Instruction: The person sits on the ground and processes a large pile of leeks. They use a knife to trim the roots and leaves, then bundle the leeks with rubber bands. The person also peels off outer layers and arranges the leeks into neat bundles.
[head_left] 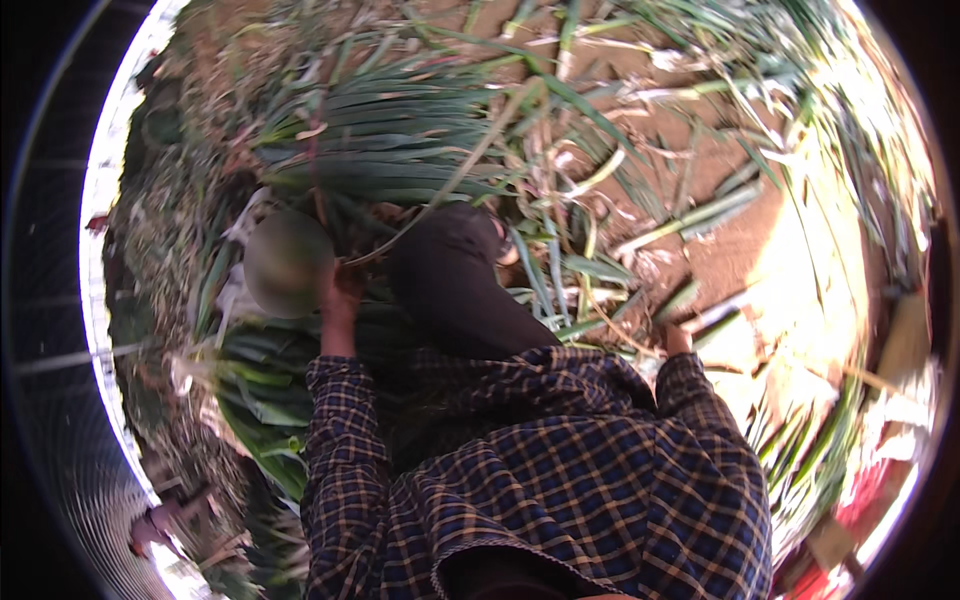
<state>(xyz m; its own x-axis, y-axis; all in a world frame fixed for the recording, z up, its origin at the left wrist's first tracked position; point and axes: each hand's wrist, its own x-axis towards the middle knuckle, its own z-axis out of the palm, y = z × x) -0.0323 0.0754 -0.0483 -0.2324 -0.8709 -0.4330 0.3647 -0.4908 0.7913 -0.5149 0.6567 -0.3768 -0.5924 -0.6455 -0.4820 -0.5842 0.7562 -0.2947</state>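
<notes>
1. Strand, long, thin, pale [452, 188]; lower end at the left hand, upper part slanting away to the right across a bundle's leaf tips.
2. Left hand [344, 284], one, bare; left of the raised knee, partly covered by a blurred round patch [288, 263]. Grip: the strand meets the fingers; cannot tell whether they are closed on it.
3. Onion stalk, one, pale, straight [722, 310]; lying at the right hand, toward the right edge of the ground [738, 250].
4. Right hand [678, 338], one, bare; low over the ground, well apart from the left. Grip: small in view and partly lost in glare; cannot tell whether it is clamped on the stalk or only beside it.
5. Bundle of green onions [390, 115], large; beyond the left hand, toward the far left corner of the ground, leaves side by side, tips to the right.
6. Heap of green onions [262, 385], dark green leaves; left of the left forearm, toward the left edge.
7. Loose stalk, green and white [712, 212]; lying singly, slantwise, beyond the right hand.
8. Trouser leg, dark [455, 275]; knee raised between the hands.
9. Shirt, checked, dark blue with pale lines [560, 470]; sleeves reaching the wrists.
10. Litter of leaves and stalks [790, 70]; at the far right corner, part in strong sunlight.
11. Red item [872, 490]; near right corner, kind unclear.
</notes>
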